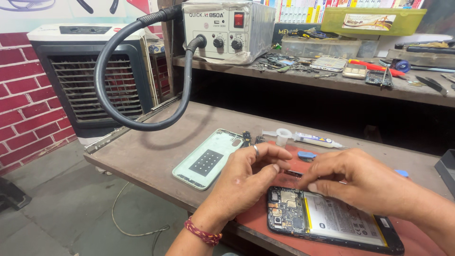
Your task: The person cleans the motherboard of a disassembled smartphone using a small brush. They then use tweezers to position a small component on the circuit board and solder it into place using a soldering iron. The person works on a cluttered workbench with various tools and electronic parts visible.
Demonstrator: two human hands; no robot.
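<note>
The opened phone [332, 218] lay face down on the red mat [426, 242] at the near right of the workbench [142, 151], its circuit board and battery exposed upward, a position that appeared chosen to keep the internals reachable from above. Its pale green back cover [208, 159] rested inner side up just left of the mat, apart from the phone.

The left hand [249, 178] was held over the far edge of the phone, wrist low and palm turned toward the right, with thumb and forefinger pinched together on a small dark part [294, 173]; what kind of part it was could not be told. The right hand [365, 182] came in from the right, knuckles up, fingers curled downward and closed toward the same part, fingertips touching or just beside those of the left. Both forearms sloped down from the near edge.

A glue syringe [315, 139] and a blue pick [306, 154] lay just beyond the hands. A hot-air station [227, 28] stood on the far shelf, its hose [106, 71] looping left.
</note>
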